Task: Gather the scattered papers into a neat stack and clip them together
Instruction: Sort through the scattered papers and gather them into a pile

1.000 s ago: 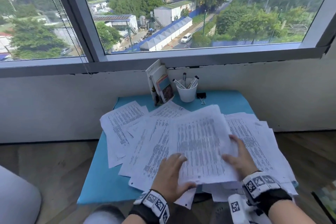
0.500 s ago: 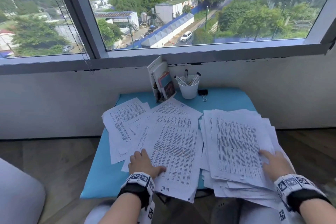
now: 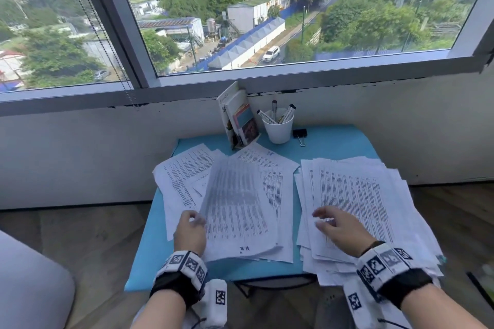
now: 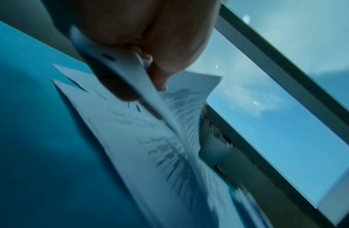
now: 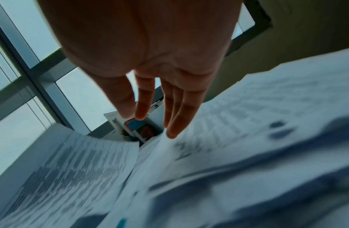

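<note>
Left hand [image 3: 190, 232]: your grip pinches a lifted sheet [image 3: 238, 211], left on the tabletop [image 3: 334, 141].
Right hand [image 3: 339, 230]: fingers relaxed, over the pile [image 3: 374, 195], right.
Clip [image 3: 300, 133]: far, beside the cup [image 3: 278, 129].

Your left hand [image 3: 190, 232] pinches sheet [image 3: 238, 211] at its left edge; bare table [image 3: 152, 246] lies just left of grip, open for passing. Right of grip, narrow blue gap, then pile [image 3: 355, 195] under your right hand [image 3: 338, 230], fingers straight above it. Beyond grip, far edge crowded: booklets [image 3: 242, 120], cup [image 3: 278, 128] of markers, clip [image 3: 300, 133] just right of cup. Bare strip right of clip, beyond pile. Wall and window frame close off far side.
</note>
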A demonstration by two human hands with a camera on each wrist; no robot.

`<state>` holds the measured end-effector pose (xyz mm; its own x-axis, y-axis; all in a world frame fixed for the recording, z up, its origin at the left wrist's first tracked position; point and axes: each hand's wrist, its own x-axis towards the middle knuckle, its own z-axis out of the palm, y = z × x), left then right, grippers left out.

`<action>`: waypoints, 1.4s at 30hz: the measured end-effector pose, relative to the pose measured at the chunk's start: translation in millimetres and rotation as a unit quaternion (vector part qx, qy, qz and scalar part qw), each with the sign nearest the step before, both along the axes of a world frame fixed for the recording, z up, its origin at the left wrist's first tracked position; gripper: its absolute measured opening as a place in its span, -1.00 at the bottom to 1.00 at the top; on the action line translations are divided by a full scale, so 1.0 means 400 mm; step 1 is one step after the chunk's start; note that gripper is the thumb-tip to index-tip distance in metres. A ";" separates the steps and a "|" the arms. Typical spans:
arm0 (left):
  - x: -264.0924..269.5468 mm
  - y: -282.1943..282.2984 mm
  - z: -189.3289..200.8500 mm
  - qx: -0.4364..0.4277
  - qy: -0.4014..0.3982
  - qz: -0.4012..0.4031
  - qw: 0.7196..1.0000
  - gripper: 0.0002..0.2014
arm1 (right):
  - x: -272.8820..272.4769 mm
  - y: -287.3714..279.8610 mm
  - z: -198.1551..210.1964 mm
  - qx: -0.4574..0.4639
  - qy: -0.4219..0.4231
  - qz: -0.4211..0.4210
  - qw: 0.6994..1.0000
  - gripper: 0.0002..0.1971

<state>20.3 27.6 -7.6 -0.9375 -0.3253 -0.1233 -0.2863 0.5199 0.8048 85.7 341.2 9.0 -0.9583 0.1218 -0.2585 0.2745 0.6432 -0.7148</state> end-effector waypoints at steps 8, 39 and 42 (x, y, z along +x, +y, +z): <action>0.033 0.058 0.016 0.241 0.024 -0.061 0.968 -0.94 | -0.046 -0.111 0.009 -0.365 -0.021 -0.132 0.922 -0.33; -0.040 0.016 0.019 0.093 0.044 0.198 0.975 -0.64 | 0.009 -0.005 -0.098 -0.026 -0.004 -0.152 0.988 -0.77; -0.052 0.030 0.005 0.209 0.069 0.191 0.957 -0.68 | 0.008 -0.002 -0.105 -0.029 -0.002 -0.142 0.989 -0.76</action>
<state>-0.7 39.4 -5.6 -0.7771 -0.5964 -0.2011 -0.2666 0.0224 0.9635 88.9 340.3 -33.1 -0.8860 0.3718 -0.2770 0.4422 0.4979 -0.7461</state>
